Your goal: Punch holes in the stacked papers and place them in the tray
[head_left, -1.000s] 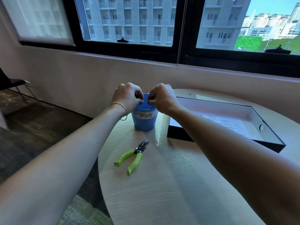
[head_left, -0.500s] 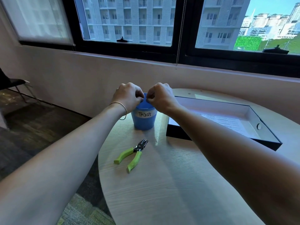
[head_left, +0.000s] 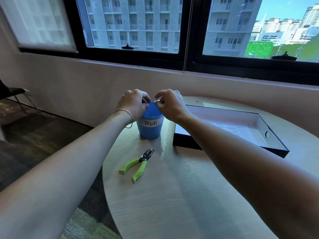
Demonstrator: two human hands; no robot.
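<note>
Daylight from windows; dim interior, table sheen, wide-angle bending at edges.

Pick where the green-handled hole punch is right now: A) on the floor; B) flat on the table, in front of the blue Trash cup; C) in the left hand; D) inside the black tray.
B: the hole punch lies flat on the table, on the near side of the blue cup, with nothing holding it.

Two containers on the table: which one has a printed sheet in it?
The black tray at right: a printed sheet lies flat on its white floor. The blue cup labelled Trash shows only blue inner wall, no sheet.
</note>
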